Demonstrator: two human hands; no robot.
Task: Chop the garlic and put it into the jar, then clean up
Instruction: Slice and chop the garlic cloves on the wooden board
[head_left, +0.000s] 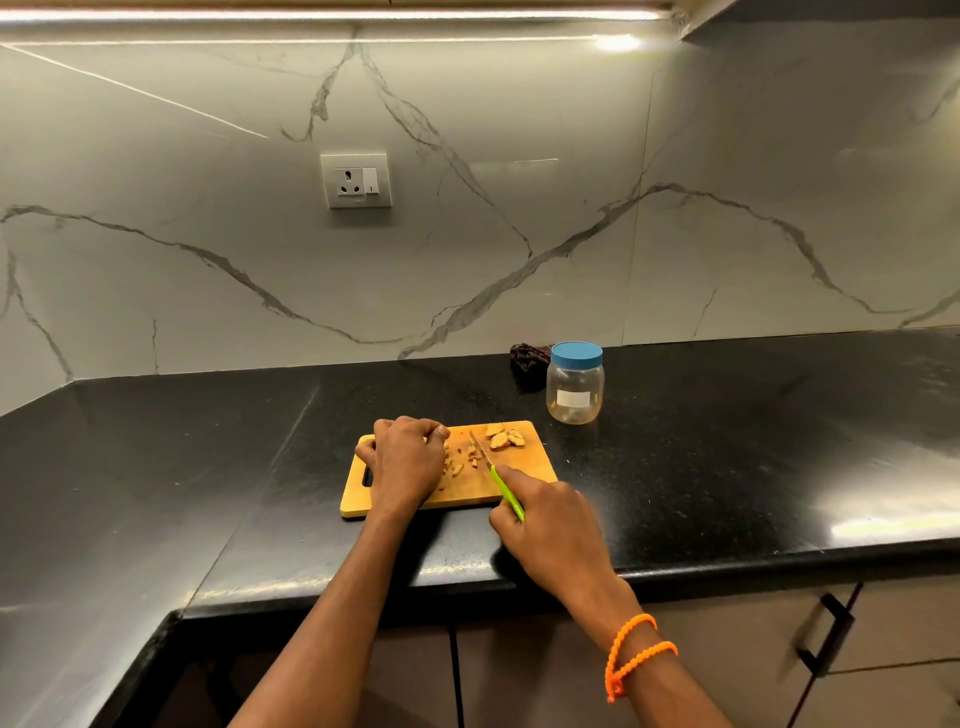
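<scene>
A wooden cutting board (524, 470) lies on the black counter. Whole garlic pieces (504, 436) sit at its far right corner, and small chopped bits (465, 460) lie in the middle. My right hand (545, 519) grips a knife with a green handle (508, 493), its blade angled down among the chopped bits. My left hand (405, 460) rests curled on the board's left part, its fingertips next to the chopped garlic; whether it pinches a piece is hidden. A clear jar (575, 389) with a blue lid on stands behind the board to the right.
A dark crumpled cloth (527, 364) lies behind the jar against the marble wall. A wall socket (356, 180) sits above the counter. The counter's front edge (727, 564) runs just below my wrists, with cabinet doors and a black handle (826, 639) underneath.
</scene>
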